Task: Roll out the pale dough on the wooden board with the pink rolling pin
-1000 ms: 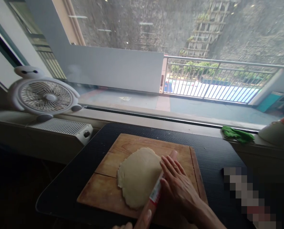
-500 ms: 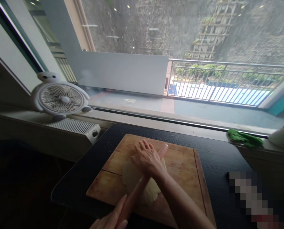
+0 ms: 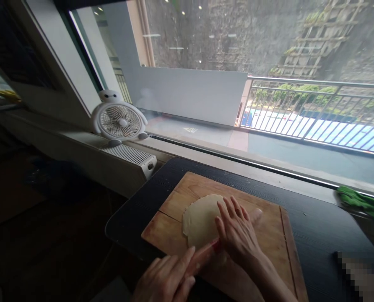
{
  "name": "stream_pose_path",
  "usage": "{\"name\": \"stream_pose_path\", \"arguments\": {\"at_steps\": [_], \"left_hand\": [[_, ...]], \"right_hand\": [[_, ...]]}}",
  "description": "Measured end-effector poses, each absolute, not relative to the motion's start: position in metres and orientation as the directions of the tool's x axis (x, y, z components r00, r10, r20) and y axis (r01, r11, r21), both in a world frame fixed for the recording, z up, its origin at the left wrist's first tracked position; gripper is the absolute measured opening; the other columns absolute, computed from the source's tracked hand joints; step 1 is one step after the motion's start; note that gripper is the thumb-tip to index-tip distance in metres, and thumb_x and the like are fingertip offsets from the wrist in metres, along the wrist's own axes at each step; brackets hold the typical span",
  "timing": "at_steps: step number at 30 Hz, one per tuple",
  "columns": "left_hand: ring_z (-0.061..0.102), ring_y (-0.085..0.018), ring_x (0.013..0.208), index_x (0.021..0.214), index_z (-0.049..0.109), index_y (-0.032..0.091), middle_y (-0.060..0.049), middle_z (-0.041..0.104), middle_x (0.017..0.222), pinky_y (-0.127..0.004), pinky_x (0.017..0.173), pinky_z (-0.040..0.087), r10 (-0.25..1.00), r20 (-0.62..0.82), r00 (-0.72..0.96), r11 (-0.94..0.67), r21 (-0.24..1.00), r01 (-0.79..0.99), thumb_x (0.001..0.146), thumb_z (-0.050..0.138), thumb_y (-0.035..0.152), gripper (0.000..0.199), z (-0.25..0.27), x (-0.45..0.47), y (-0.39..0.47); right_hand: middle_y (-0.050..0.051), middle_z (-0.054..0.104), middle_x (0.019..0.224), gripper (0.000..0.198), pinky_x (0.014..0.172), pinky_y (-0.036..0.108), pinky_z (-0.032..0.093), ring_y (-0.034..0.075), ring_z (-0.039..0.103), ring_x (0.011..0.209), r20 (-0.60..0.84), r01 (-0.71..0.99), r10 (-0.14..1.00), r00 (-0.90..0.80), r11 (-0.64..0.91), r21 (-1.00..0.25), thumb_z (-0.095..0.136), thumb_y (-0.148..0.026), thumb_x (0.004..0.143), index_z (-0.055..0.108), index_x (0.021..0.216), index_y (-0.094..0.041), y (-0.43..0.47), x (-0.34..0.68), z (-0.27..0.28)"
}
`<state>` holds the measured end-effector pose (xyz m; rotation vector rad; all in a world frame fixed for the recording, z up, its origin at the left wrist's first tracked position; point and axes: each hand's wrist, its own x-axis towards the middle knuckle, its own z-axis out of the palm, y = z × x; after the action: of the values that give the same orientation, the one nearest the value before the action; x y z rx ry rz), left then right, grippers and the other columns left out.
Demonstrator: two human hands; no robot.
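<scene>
A flattened round of dough [image 3: 202, 219] lies on the wooden board [image 3: 174, 193], its edge slightly ragged. Slanting across the dough's right-hand side is a rolling pin [image 3: 203, 256], its far end showing beyond my right hand. My left hand [image 3: 165, 276] is closed around the near end of the pin, the thumb along its side. Flat over the pin's middle lies my right hand [image 3: 237, 230], palm down with the fingers stretched out and a little apart. The fingertips reach over the dough's right edge.
The board rests on a black table [image 3: 130, 218] by a window sill [image 3: 187, 154]. A white fan [image 3: 119, 121] stands on the ledge at left. On the sill at right is a green cloth [image 3: 359, 201]. A blurred-out object [image 3: 363, 272] lies on the table's right side.
The view has turned left, so everything sits further right. The pin has moved from across the dough's middle to its right side, with both hands on it, uncovering more dough.
</scene>
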<state>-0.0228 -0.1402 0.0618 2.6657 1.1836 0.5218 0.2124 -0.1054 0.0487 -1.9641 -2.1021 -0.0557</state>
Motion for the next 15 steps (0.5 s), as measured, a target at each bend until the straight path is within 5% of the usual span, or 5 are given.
{"name": "stream_pose_path", "arguments": {"at_steps": [7, 15], "left_hand": [[0.057, -0.019, 0.091, 0.129, 0.047, 0.022, -0.006, 0.061, 0.100, -0.035, 0.084, 0.047, 0.864, 0.207, 0.458, -0.499, 0.243, 0.832, 0.092, 0.039, 0.024, 0.038, 0.078, -0.017, -0.132], [0.037, -0.026, 0.127, 0.131, 0.045, 0.014, -0.011, 0.047, 0.134, -0.047, 0.106, 0.029, 0.850, 0.310, 0.426, -0.506, 0.258, 0.823, 0.092, 0.037, 0.029, 0.043, 0.060, 0.020, -0.115]], "right_hand": [[0.013, 0.037, 0.141, 0.053, 0.101, 0.049, 0.028, 0.029, 0.025, 0.133, 0.166, 0.977, 0.985, -0.036, 0.070, -0.202, 0.034, -0.043, 0.088, 0.040, 0.134, -0.016, -0.030, 0.182, 0.057], [0.008, 0.042, 0.138, 0.047, 0.096, 0.042, 0.037, 0.027, 0.024, 0.133, 0.396, 0.989, 0.907, -0.141, 0.143, 0.023, 0.027, -0.038, 0.091, 0.050, 0.125, -0.016, -0.134, 0.221, 0.022]]}}
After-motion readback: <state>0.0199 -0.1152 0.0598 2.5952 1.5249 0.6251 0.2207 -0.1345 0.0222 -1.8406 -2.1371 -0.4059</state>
